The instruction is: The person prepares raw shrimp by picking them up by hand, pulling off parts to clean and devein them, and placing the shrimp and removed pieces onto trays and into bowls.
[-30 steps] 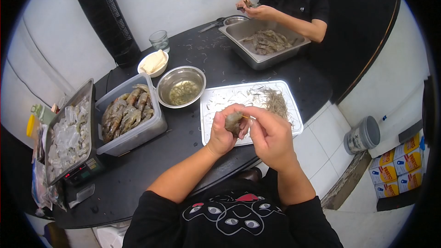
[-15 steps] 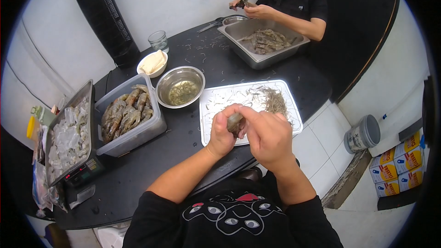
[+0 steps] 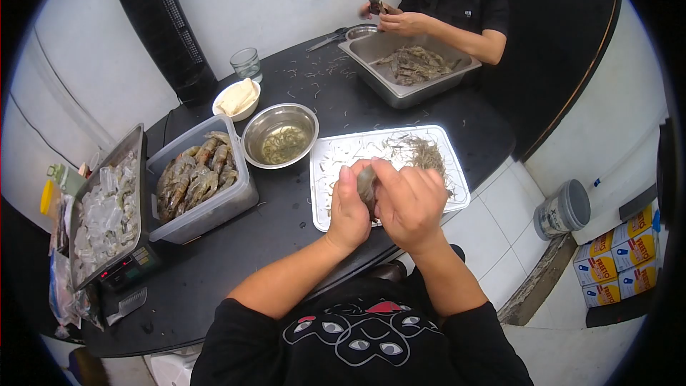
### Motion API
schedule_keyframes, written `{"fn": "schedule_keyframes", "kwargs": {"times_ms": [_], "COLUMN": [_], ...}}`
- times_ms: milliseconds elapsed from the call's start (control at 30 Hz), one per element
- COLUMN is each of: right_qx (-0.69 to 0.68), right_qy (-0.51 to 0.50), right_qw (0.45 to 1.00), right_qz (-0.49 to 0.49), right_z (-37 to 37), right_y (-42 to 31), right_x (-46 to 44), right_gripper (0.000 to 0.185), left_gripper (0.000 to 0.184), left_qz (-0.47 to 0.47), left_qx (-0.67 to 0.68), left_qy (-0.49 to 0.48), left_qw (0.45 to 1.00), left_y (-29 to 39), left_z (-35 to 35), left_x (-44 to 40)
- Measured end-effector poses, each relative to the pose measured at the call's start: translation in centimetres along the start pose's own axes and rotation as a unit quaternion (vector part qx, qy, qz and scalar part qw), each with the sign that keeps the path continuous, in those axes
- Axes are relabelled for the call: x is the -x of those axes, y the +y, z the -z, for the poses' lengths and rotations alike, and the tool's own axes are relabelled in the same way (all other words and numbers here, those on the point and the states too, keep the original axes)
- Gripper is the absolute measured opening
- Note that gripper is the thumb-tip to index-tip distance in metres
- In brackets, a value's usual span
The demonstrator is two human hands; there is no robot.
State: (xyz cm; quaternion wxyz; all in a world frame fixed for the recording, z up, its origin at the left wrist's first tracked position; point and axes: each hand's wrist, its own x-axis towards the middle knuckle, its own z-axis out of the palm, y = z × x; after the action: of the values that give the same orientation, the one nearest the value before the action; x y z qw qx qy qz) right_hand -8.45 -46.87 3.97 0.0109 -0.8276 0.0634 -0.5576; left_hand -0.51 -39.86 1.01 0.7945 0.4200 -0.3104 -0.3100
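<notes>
Both of my hands meet over the front of a white tray (image 3: 325, 164), around a grey shrimp (image 3: 367, 187). My left hand (image 3: 348, 211) is closed on the shrimp's left side, thumb upward. Against its right side press the curled fingers of my right hand (image 3: 411, 204); whether they also hold something thin cannot be made out. Thin trimmings (image 3: 426, 156) lie heaped at the tray's back right, with loose bits scattered over the rest. Left of the tray stands a metal bowl (image 3: 281, 136) with liquid and similar strands.
A plastic tub of shrimp (image 3: 196, 179) and a scale tray of ice (image 3: 107, 204) stand left. Behind are a white bowl (image 3: 237, 99), a glass (image 3: 246, 64) and a steel pan (image 3: 400, 93). Across the table a person (image 3: 457, 11) holds a shrimp over the pan.
My right hand has moved left and closer against the shrimp. The thin yellowish stick seen earlier at its fingertips no longer shows. The other person's hands have shifted, turning their shrimp.
</notes>
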Motion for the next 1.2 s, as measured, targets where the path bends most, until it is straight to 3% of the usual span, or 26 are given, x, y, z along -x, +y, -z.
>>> {"fn": "schedule_keyframes", "kwargs": {"times_ms": [100, 700, 800, 900, 1100, 1200], "right_qx": [0.008, -0.058, -0.138, -0.261, -0.263, -0.168], "right_qy": [-0.001, 0.042, 0.031, -0.041, -0.125, -0.112], "right_qw": [1.000, 0.994, 0.978, 0.930, 0.909, 0.944], "right_qz": [-0.006, -0.086, -0.153, -0.256, -0.299, -0.261], "right_z": [-0.2, -2.0, -1.1, 0.8, 3.6, 2.8], "right_y": [0.0, 0.7, 0.9, 0.0, -0.6, 0.4], "right_x": [-0.1, 0.2, 0.0, -1.3, -2.3, -1.4], "right_gripper": [0.030, 0.027, 0.023, 0.022, 0.023, 0.024], "left_gripper": [0.062, 0.069, 0.070, 0.075, 0.082, 0.083], "left_qz": [0.044, 0.042, 0.068, 0.080, 0.099, 0.136], "left_qx": [0.043, 0.120, 0.118, 0.115, 0.164, 0.212], "left_qy": [-0.011, 0.001, -0.057, -0.055, -0.126, -0.147], "left_qw": [0.998, 0.992, 0.989, 0.989, 0.973, 0.957], "left_y": [-0.5, -1.6, -0.5, -0.4, -0.3, -0.3], "left_z": [0.6, 0.7, 0.5, 0.7, 1.4, 1.8], "left_x": [0.0, -0.5, -0.4, -0.6, -1.3, -1.4]}}
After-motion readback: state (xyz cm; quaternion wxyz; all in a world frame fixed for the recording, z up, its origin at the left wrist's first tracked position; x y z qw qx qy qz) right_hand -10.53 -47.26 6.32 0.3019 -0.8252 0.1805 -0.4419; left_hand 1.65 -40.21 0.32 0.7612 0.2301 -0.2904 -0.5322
